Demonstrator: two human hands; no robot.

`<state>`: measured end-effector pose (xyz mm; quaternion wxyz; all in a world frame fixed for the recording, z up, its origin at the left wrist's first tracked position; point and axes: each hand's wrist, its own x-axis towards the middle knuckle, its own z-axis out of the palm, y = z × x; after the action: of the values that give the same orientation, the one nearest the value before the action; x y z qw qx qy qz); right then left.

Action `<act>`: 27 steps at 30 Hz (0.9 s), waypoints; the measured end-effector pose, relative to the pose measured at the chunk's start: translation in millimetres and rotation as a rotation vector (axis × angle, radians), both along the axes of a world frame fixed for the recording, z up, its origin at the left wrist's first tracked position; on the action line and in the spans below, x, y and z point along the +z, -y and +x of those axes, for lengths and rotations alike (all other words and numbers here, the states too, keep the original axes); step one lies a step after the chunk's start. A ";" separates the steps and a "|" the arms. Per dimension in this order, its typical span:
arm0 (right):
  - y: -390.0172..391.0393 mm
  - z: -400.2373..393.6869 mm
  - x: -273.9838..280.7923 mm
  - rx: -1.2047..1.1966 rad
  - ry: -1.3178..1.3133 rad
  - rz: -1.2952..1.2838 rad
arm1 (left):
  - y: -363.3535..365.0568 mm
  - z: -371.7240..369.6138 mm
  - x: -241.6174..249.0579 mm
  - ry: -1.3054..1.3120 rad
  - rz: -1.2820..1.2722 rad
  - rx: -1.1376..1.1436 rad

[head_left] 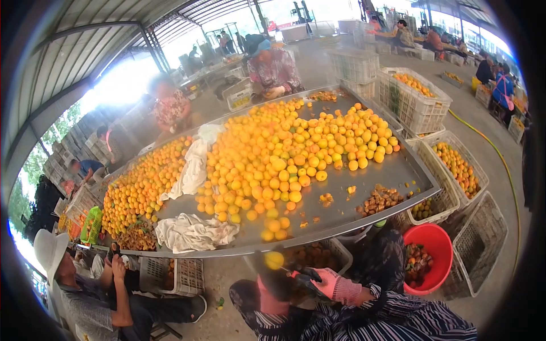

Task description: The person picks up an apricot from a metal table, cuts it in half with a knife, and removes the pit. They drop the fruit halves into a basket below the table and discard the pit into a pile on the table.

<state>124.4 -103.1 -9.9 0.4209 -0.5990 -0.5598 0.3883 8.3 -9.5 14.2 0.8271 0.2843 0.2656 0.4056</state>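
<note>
Both hands are in pink gloves with dark palms, low in the view in front of the metal table [318,219]. My left hand [272,284] is closed around a yellow-orange fruit [273,260], which shows at its top; the fingers are blurred. Just right of it, my right hand [321,282] is closed on a thin tool whose tip points toward the fruit; the tool is too small to make out. Beyond the hands, a large heap of orange fruit [273,165] covers much of the table. Brown scraps [380,200] lie near its right corner.
Below the table edge is a crate [335,250]. A red bucket [427,258] stands at right, beside plastic crates [478,244]. White cloths [196,232] lie on the table. A person in a white hat [85,284] sits at left; others are across the table.
</note>
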 end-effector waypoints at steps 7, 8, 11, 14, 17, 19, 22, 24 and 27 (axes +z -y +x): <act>-0.5 0.7 -11.6 0.048 -0.057 -0.044 | 13.4 -1.9 -1.5 -0.282 0.628 0.179; 0.0 -0.9 -7.5 0.014 0.004 -0.034 | 13.8 -3.4 0.2 -0.397 0.811 0.172; -2.2 -1.6 -8.2 0.015 0.179 -0.035 | 8.0 -2.4 -10.2 -0.237 0.382 0.173; -0.8 -3.7 -13.1 0.042 0.296 -0.044 | -7.4 -10.0 -44.2 -0.084 0.126 0.053; -3.2 -1.4 -29.0 0.040 0.088 -0.023 | -7.8 -11.7 -51.4 -0.140 0.081 0.023; -5.8 -0.7 -46.3 0.041 -0.129 -0.021 | -2.2 -7.6 -42.2 -0.630 0.689 0.197; -8.9 -0.2 -40.5 0.165 -0.120 -0.118 | -5.4 -2.9 -49.4 -1.117 1.301 0.388; -1.1 -6.0 -18.3 0.036 -0.714 -0.391 | -7.3 -4.3 -48.3 -1.073 1.363 0.390; 13.1 -3.9 -13.1 0.119 -0.867 -0.169 | 1.0 -7.2 -29.3 -1.012 1.433 0.388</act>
<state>120.6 -116.2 -23.0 0.5432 -0.3798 -0.3312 0.6716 1.1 -10.5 -15.1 0.1522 0.8271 0.3247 0.4328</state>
